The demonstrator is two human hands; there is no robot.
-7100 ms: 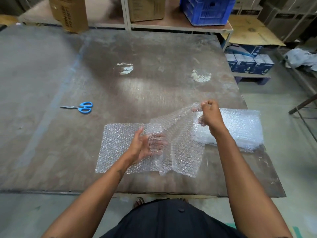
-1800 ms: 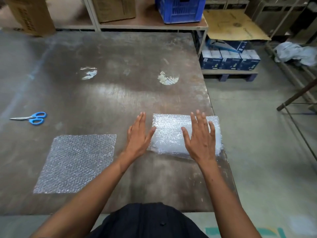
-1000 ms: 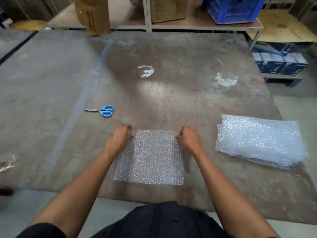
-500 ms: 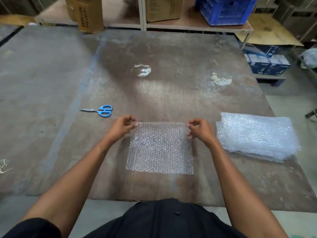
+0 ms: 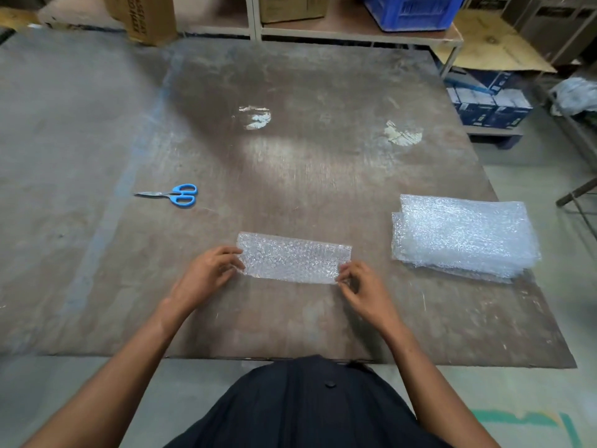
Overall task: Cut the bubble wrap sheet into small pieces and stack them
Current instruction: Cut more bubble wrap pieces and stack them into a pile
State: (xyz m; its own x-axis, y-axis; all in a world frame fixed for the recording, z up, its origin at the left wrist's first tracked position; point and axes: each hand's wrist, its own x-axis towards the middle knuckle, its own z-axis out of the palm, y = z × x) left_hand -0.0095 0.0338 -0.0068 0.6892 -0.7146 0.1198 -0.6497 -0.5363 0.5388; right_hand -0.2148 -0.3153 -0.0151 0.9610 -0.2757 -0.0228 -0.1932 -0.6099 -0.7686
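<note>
The folded bubble wrap piece (image 5: pixel 294 257) lies flat on the table (image 5: pixel 290 163), a narrow strip doubled over, to the near right of the blue-handled scissors (image 5: pixel 177 195), which serve here as the landmark; the left hand (image 5: pixel 206 274) has its fingers curled at the strip's left end, thumb and fingertips pinching the near left corner, while the right hand (image 5: pixel 361 286) pinches the near right corner in the same way; both hands are closed on the wrap, not flat upon it. The stack of cut pieces (image 5: pixel 462 237) sits far to the right of the scissors, well apart from the strip, near the table's right edge; the scissors themselves lie closed and untouched, blades pointing away from the strip. The step in hand looks like folding the sheet to set a cut line, with edges being matched at the near side; the next move probably calls for one hand to press the fold flat and hold it, the other to reach up and left for the scissors; the light film may spring open if both hands let go at once.
</note>
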